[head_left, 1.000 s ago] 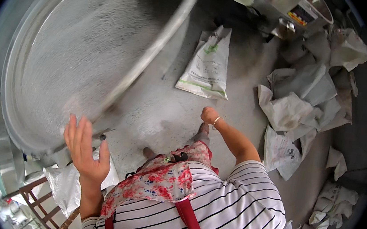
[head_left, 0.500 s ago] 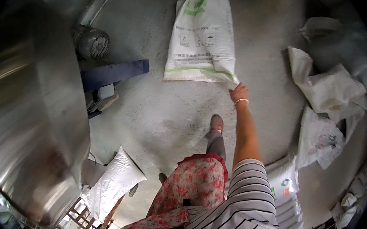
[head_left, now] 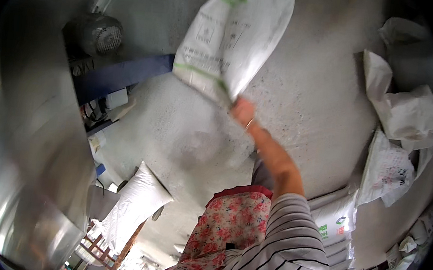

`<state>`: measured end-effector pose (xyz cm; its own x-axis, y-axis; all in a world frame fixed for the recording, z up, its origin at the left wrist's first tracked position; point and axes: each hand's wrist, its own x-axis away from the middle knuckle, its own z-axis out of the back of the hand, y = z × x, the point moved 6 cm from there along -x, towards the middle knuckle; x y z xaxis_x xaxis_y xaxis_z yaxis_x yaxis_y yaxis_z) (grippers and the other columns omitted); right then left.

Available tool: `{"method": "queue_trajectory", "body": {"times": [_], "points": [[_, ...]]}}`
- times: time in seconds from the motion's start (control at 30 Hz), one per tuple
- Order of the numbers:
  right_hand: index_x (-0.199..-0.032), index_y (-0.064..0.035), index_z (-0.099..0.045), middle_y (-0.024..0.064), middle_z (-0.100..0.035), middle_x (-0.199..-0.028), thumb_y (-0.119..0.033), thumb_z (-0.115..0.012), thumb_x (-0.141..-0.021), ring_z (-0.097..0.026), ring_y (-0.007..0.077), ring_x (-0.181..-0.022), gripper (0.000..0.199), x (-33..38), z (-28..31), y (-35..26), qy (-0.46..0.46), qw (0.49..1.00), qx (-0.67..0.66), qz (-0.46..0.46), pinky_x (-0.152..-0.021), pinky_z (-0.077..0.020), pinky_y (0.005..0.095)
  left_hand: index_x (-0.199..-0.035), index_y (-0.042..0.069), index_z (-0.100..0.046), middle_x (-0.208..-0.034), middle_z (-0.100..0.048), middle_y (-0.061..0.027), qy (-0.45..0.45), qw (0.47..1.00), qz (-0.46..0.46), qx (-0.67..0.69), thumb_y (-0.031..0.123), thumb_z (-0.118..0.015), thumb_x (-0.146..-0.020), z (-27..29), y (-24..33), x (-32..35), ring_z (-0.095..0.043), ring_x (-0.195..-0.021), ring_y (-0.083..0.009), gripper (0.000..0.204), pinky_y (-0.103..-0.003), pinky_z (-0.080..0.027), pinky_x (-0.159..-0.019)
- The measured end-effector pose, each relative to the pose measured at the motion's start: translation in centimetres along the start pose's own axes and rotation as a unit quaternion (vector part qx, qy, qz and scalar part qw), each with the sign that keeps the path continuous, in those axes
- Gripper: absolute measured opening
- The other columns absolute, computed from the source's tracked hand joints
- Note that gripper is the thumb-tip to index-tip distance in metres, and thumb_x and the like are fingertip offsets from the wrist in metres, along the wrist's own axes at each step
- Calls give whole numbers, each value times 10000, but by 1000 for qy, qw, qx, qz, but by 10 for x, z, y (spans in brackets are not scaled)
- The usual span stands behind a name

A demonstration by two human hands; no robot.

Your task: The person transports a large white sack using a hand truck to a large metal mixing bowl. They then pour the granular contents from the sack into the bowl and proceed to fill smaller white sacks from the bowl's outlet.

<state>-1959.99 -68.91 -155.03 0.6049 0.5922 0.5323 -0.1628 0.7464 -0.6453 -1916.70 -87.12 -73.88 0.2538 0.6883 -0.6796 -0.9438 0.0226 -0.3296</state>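
Above the dusty concrete floor [head_left: 316, 93], the right hand [head_left: 242, 111] grips one corner of a white woven sack [head_left: 232, 36] and has it raised clear of the ground, hanging slack and flat, so it looks empty or nearly so. The lift appears done; where the sack goes is not yet settled. The left hand is out of view. Right of the grip lie crumpled empty sacks [head_left: 408, 118]; below it, stacked full bags [head_left: 336, 226]. Left of it curves a large, smooth metal drum [head_left: 29, 157].
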Motion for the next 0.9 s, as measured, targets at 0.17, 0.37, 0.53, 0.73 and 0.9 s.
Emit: {"method": "queue_trajectory", "body": {"times": [0.17,0.37,0.53,0.73,0.9], "points": [[-779,12,-515,197,-577,-621,-143,-539,-679,-579,347,-575,186,220,-10,-177,-142,984,2,104,-538,-450,448,-1308,-54,-314,-1308,-380,-233,13,995,-17,98,226,-420,-929,19,-14,26,-465,-1124,-319,483,-364,-320,-997],[-791,42,-532,196,-582,-627,-69,-521,-678,-595,340,-572,159,477,-8,-295,-207,891,-75,398,-506,-469,425,-1328,6,-274,-1352,-295,-222,-369,848,-171,341,221,-777,-601,2,114,186,-291,-1240,-367,910,-449,-193,-1040],[-746,31,-541,220,-583,-659,-88,-569,-641,-606,327,-606,161,667,-24,-347,-390,757,156,500,-528,-472,420,-1296,-13,-345,-1219,-433,-283,-757,566,-238,224,384,-697,-619,-10,40,330,-458,-1101,-380,861,-410,-380,-909],[-872,46,-584,205,-617,-817,-218,-579,-774,-596,305,-746,282,803,-111,-364,-597,620,158,484,-678,-476,353,-762,-23,-659,-763,-631,-215,-735,563,-252,281,151,-567,-678,-5,-147,447,-633,-728,-317,214,-404,-499,-595],[-1098,49,-529,210,-623,-895,-445,-572,-802,-606,303,-819,578,748,-126,-429,-523,743,170,381,-748,-480,353,-901,116,-659,-766,-627,-151,-668,652,-155,324,118,-523,-682,70,-309,491,-612,-737,-329,257,-402,-483,-641]]}}
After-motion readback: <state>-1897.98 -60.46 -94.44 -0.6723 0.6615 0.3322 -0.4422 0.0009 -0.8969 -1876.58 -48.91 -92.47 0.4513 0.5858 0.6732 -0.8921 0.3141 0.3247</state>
